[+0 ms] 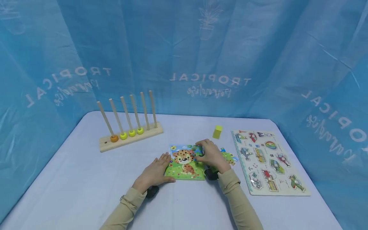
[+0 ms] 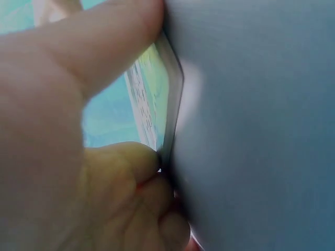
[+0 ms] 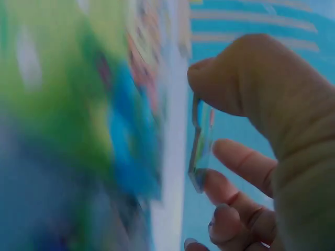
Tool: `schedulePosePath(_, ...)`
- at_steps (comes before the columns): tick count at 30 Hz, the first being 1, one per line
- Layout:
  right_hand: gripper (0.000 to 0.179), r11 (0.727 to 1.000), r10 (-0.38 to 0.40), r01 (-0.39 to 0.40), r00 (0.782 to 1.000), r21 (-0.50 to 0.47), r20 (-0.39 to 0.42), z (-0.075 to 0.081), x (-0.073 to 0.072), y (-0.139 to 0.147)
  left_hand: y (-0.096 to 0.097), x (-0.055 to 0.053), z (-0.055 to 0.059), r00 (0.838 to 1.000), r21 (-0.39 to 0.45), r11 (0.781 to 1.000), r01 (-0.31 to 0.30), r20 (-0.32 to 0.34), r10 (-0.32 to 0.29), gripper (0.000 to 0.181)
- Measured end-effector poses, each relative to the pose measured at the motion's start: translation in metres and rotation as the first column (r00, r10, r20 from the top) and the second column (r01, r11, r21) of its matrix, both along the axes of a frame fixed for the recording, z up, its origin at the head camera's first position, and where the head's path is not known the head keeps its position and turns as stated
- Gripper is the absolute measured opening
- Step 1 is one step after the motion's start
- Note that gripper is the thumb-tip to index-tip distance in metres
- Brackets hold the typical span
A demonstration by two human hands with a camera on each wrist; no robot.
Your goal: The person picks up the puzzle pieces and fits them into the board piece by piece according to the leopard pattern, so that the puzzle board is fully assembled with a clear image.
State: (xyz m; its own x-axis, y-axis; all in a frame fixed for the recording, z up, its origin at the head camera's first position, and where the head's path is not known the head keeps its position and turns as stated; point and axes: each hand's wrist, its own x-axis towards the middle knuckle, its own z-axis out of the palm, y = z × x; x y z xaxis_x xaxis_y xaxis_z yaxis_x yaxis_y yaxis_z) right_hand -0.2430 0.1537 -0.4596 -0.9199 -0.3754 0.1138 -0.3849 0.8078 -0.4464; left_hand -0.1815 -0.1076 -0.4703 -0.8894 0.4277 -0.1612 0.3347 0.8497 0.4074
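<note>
A small leopard jigsaw puzzle (image 1: 184, 174) lies flat on the white table. My left hand (image 1: 155, 171) rests at its lower left corner, with the fingers laid along the left edge and the thumb by the bottom edge. Over the puzzle's upper right part, my right hand (image 1: 212, 155) pinches a thin puzzle piece (image 3: 196, 149) between thumb and fingertips, seen edge-on in the right wrist view. Other joined or overlapping pieces (image 1: 230, 157) lie just right of that hand; how many cannot be told.
A wooden peg stand (image 1: 107, 146) with an orange ring and several yellow ones stands at the back left. Behind the right hand is a yellow-green block (image 1: 217, 131). A vehicle knob puzzle board (image 1: 258, 192) lies on the right. Blue curtains (image 1: 161, 57) surround the table.
</note>
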Motion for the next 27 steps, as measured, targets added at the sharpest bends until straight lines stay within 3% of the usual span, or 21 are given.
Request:
schedulePosePath(9,0.048,0.997,0.052,-0.054,0.998,0.058,0.031,-0.013,-0.003,-0.017,-0.003,0.001,0.002,1.000,0.012,1.000,0.002,0.002,-0.002,0.099)
schedulePosePath(17,0.047,0.999,-0.052,0.053,0.994,-0.011,0.094,-0.011,-0.002,-0.013,-0.003,-0.002,0.003,1.000,-0.020,1.000,0.014,-0.014,-0.015,0.099)
schedulePosePath(23,0.049,0.997,-0.061,0.067,0.990,-0.039,0.127,-0.012,-0.001,-0.005,-0.003,0.000,0.002,1.000,-0.025,1.000,0.009,-0.003,-0.009,0.099)
schedulePosePath(27,0.050,0.994,-0.076,0.083,0.992,-0.068,0.104,-0.011,-0.003,0.013,-0.003,0.000,0.003,1.000,-0.020,1.000,0.008,-0.004,-0.008,0.099)
